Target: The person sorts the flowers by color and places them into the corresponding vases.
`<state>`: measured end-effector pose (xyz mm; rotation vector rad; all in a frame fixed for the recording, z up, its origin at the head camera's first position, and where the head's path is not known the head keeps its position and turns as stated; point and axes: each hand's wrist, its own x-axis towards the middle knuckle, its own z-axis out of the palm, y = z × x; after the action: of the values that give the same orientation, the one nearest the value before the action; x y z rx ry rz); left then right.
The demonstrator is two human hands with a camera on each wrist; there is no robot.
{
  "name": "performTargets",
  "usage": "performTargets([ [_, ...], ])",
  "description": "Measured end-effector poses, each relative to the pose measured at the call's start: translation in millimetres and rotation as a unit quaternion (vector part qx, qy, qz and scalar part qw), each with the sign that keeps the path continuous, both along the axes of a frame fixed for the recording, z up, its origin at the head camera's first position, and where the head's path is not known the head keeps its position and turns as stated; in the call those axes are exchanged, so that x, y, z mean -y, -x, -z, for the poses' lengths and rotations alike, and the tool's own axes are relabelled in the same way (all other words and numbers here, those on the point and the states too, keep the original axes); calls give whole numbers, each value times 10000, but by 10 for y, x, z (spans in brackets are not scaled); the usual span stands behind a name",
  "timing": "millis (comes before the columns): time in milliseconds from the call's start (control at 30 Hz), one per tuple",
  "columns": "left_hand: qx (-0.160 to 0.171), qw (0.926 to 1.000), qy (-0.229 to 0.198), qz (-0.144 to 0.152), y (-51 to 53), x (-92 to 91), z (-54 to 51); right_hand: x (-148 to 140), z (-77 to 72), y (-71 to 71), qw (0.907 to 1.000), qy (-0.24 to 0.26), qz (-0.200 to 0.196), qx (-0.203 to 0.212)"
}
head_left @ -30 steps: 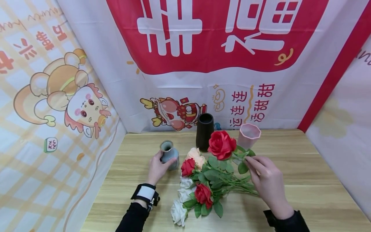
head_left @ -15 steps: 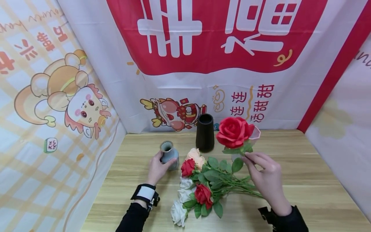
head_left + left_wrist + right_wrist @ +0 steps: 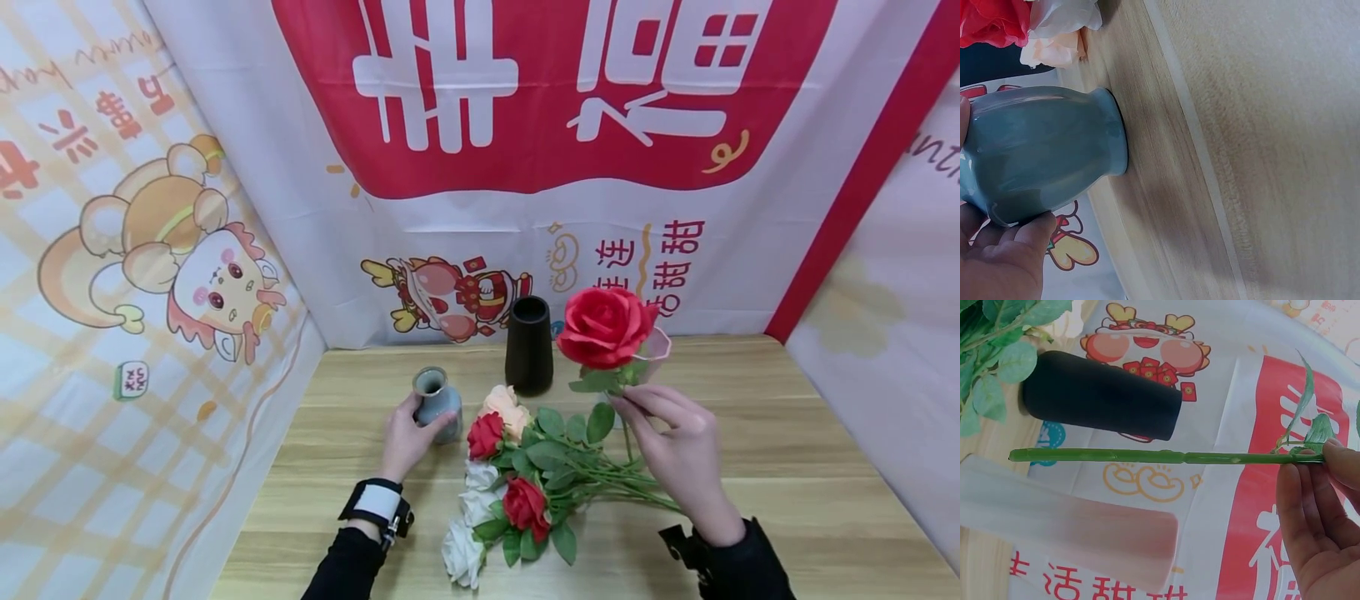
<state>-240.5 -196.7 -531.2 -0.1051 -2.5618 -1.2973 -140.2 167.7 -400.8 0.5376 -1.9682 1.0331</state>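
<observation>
My left hand point(image 3: 407, 442) grips a small blue-grey vase point(image 3: 442, 410), which stands upright on the table. In the left wrist view the vase point(image 3: 1041, 147) has thumb and fingers on opposite sides, its base on the wood. My right hand point(image 3: 678, 450) pinches a red rose point(image 3: 606, 327) by the stem just under the bloom, held upright above the table. The right wrist view shows its bare green stem point(image 3: 1147, 456) running free below the fingers. Several red, white and peach roses lie between the hands, among them a red rose point(image 3: 527, 507) and a white rose point(image 3: 462, 552).
A black vase point(image 3: 528, 350) stands at the back of the wooden table point(image 3: 810, 467). Beside it a pink vase point(image 3: 1072, 519) is mostly hidden behind the held rose in the head view. A printed cloth point(image 3: 442, 217) hangs along the back edge.
My right hand has lifted the red rose and turned it upright, its bloom rising in front of the pink vase, then shifting slightly left. The left hand has stayed on the blue-grey vase.
</observation>
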Motion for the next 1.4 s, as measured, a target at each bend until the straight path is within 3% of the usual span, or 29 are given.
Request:
performTargets([
  [367, 4, 9994, -295, 185, 9, 8, 28, 89, -52, 92, 9997, 44, -240, -4],
  [500, 0, 9992, -337, 210, 3, 15, 13, 140, -78, 116, 9984, 307, -289, 373],
  [567, 8, 9992, -329, 215, -1, 15, 5, 180, -95, 123, 9945, 610, -375, 766],
  [667, 9, 9992, -343, 227, -3, 15, 2, 258, -153, 112, 9782, 1242, -716, 1506],
  [733, -14, 9992, -324, 222, -4, 16, 6, 320, -206, 100, 9623, 1669, -934, 1935],
  [833, -42, 9995, -258, 185, -4, 16, 12, 397, -230, 107, 9405, 2147, -1259, 2313],
  [1033, -103, 9998, -124, 141, 22, -12, 18, 455, -50, 261, 9120, 2791, -1619, 2532],
  [1400, -85, 9990, -376, 245, -4, -10, 7, 557, -88, 409, 8731, 3467, -2115, 2697],
])
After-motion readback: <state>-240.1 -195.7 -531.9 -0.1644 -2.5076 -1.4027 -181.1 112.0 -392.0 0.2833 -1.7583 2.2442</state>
